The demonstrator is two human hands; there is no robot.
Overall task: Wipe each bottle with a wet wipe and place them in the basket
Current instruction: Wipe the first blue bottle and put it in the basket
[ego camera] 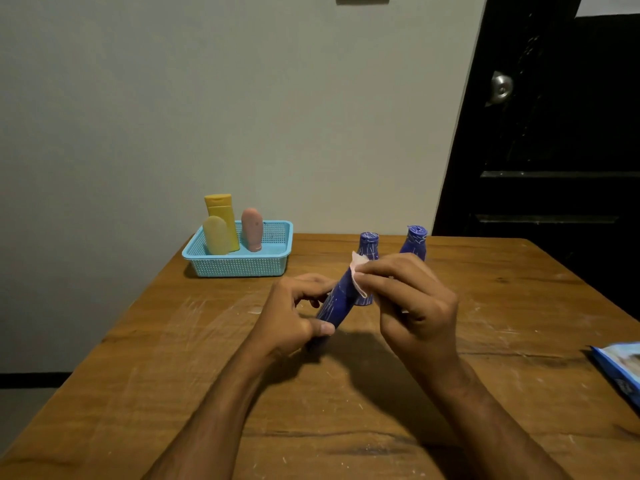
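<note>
No legible text anywhere (bottle markings too blurred)

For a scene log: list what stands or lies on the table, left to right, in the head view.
Pale yellow bottle → yellow bottle → pink bottle, all in the blue basket → held blue bottle → standing blue bottle → wipes packet.

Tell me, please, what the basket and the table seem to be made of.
The basket looks like moulded plastic: uniform light blue, with fine mesh holes in its walls. The table appears to be wood with a brown, fairly matte finish: grain lines, dark knots and pale scratches show. Whether solid or veneer, I cannot tell.
</note>
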